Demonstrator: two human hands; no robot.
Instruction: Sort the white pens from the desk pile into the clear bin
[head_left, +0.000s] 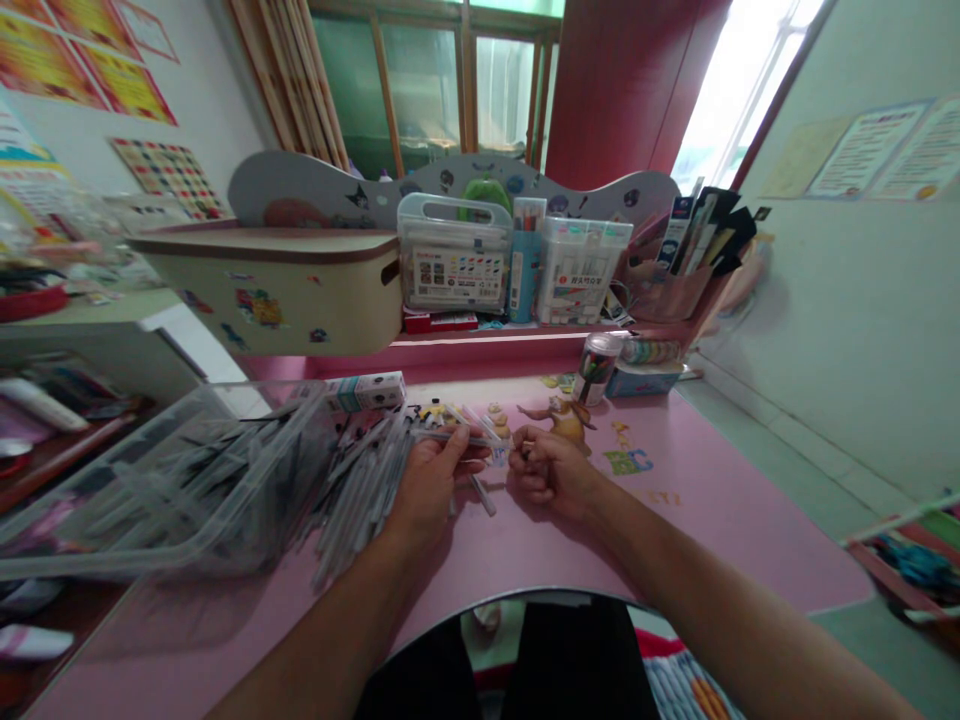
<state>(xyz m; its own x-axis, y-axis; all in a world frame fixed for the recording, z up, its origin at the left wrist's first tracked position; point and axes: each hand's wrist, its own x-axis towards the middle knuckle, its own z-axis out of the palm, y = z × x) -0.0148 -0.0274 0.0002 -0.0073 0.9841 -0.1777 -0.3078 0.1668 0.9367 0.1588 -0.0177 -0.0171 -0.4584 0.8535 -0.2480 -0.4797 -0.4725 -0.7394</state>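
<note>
On the pink desk (712, 500), the left hand (431, 480) has its grip closed around a slim grey pen (469, 437), held level just above the desktop. The right hand (547, 470) sits at the pen's tip, its grip curled tight; what it pinches is too small to tell. A heap of grey pens (360, 490) spills from a tipped clear plastic box (150, 480) beside the left hand.

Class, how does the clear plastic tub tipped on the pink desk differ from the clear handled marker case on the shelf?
The clear plastic tub lies tipped on the desk, open, grey pens spilling out; the handled marker case stands upright on the shelf, closed. The tub's walls look plain; the case bears a printed label. Both are see-through plastic.
</note>
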